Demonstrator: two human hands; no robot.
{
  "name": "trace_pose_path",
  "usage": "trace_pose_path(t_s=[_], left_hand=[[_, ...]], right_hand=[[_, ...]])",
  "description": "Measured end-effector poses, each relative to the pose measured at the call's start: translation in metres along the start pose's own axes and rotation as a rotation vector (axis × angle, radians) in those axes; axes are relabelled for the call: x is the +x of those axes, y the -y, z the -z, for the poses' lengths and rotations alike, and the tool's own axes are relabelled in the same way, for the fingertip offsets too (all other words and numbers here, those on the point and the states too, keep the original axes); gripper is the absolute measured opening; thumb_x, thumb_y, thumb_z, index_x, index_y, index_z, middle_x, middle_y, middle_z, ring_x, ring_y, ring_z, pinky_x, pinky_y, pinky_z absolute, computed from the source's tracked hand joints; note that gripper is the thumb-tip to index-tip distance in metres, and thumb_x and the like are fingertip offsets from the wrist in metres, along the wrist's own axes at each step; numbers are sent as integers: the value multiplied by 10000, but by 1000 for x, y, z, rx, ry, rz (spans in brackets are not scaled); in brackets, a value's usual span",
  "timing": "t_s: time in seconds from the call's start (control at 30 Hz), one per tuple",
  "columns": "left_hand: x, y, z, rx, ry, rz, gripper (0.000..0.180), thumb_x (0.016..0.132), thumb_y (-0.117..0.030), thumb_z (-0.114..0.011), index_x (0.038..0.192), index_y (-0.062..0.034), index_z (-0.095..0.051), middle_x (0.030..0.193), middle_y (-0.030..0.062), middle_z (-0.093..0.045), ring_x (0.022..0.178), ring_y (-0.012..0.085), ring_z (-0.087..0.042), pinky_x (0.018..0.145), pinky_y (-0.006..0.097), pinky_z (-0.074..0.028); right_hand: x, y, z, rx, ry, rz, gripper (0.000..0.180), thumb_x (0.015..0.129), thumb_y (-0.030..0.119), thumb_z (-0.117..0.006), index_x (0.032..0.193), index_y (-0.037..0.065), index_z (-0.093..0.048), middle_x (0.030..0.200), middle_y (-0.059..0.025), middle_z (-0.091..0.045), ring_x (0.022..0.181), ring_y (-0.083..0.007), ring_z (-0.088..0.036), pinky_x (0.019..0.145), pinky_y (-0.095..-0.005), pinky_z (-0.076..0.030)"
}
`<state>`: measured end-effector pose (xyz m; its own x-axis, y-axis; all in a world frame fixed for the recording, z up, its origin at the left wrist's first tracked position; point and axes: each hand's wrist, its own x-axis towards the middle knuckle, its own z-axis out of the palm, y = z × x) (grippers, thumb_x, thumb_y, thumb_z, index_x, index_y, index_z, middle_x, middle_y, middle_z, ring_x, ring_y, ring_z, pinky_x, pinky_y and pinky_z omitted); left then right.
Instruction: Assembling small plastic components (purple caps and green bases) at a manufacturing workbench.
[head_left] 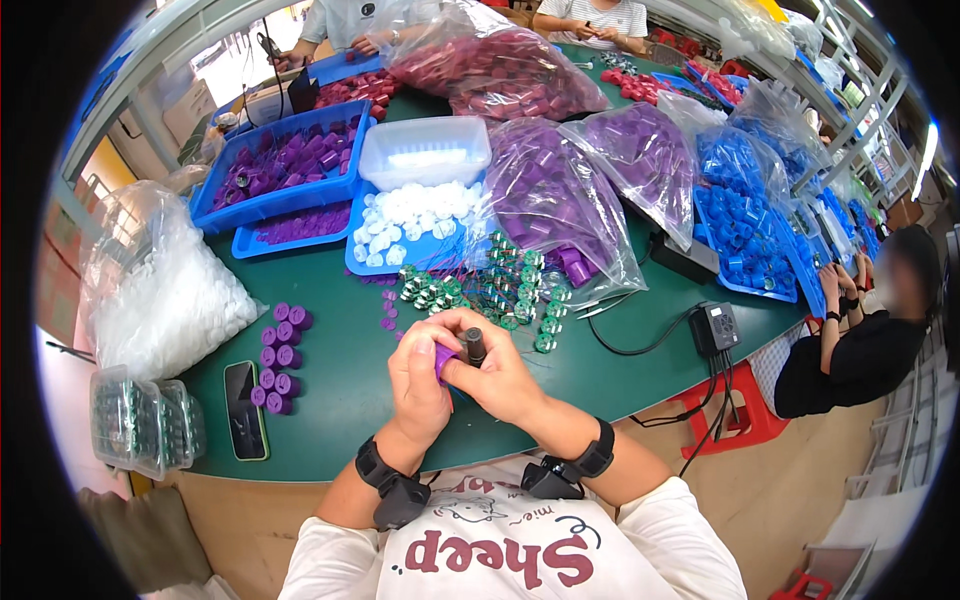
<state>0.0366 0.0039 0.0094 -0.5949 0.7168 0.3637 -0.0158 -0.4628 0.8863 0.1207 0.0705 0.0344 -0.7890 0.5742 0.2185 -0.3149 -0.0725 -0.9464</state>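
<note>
One purple part (443,362), between both hands, seemingly mid-assembly: left hand (416,380) closed around it; right hand (508,380) pinching it, grasping a dark-barrelled tool (474,346). Left of left hand: purple cylinders (288,357), grouped, apparently done. Beyond hands: wired green boards (525,291), then bagged purple pieces (550,195), presumably remaining.

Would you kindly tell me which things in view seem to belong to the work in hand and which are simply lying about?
Probably part of the work:
purple piece in the left hand
dark rod in the right hand
purple cylinders on the table
green circuit boards with wires

Probably just lying about:
phone
bag of dark red pieces
blue pieces at the right
</note>
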Motion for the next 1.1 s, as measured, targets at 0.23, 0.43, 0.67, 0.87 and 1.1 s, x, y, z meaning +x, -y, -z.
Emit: trace_pose_path(t_s=[0.23, 0.43, 0.67, 0.87, 1.1], left_hand=[[13, -44, 2, 236, 278, -106, 191, 891, -183, -513, 891, 1, -566, 922, 91, -593, 801, 140, -561, 728, 264, -458], [23, -54, -2, 560, 159, -540, 300, 647, -148, -791, 890, -45, -649, 667, 64, -538, 539, 188, -511, 476, 289, -403], [18, -44, 6, 618, 172, -550, 342, 636, -155, -761, 934, -25, -653, 690, 76, -522, 583, 203, -510, 511, 315, -414], [17, -37, 2, 614, 179, -592, 307, 650, -132, -734, 923, -22, -646, 688, 68, -518, 582, 211, -495, 525, 324, -412], [12, -41, -1, 538, 201, -523, 299, 697, -158, -727, 929, -7, -615, 692, 82, -483, 604, 243, -484, 555, 337, -406]], right_hand=[[9, -6, 19, 128, 210, -70, 618, 781, 172, -680, 1304, -7, -404, 1195, -115, -530, 1098, -178, -517, 948, -312, -409], [-11, -17, 61, 619, 148, -161, 418, 779, 143, -609, 1149, -39, -541, 1118, -129, -527, 663, -107, -494, 556, -211, -409], [-17, -26, 45, 912, 176, -316, 233, 867, 168, -571, 1042, 18, -542, 853, -70, -553, 634, -116, -479, 493, -231, -394], [-21, -22, 35, 892, 5, -371, 240, 891, 200, -541, 1059, 31, -516, 849, -70, -554, 655, -135, -524, 489, -243, -406], [-19, -24, 51, 816, 42, -380, 284, 895, 215, -534, 1058, -17, -521, 836, -94, -563, 631, -139, -527, 466, -248, -399]])
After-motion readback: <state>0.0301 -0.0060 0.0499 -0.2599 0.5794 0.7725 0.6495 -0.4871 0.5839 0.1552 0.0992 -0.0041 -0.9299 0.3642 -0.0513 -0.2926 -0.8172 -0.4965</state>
